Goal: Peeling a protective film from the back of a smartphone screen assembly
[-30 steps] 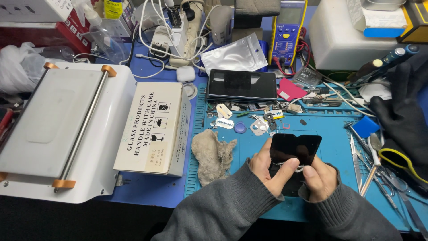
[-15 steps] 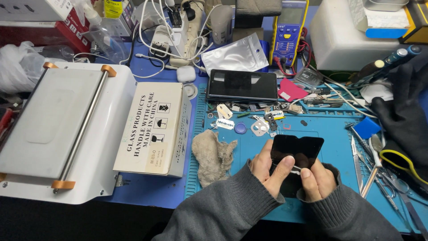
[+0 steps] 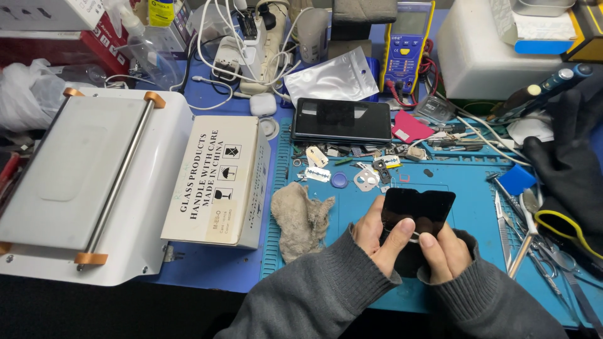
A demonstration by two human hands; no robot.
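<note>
Bare blue silicone mat [image 3: 477, 207] is lying open right of the hands; a grey rag [image 3: 300, 216] is crowding the left. Left hand [image 3: 380, 235] and right hand [image 3: 443, 251] are both closing on the flat black glass panel [image 3: 418, 210], lifting it just above the mat's near edge.

Both hands [image 3: 411, 242] pinching dark glass panel [image 3: 418, 210], tool perhaps between
</note>
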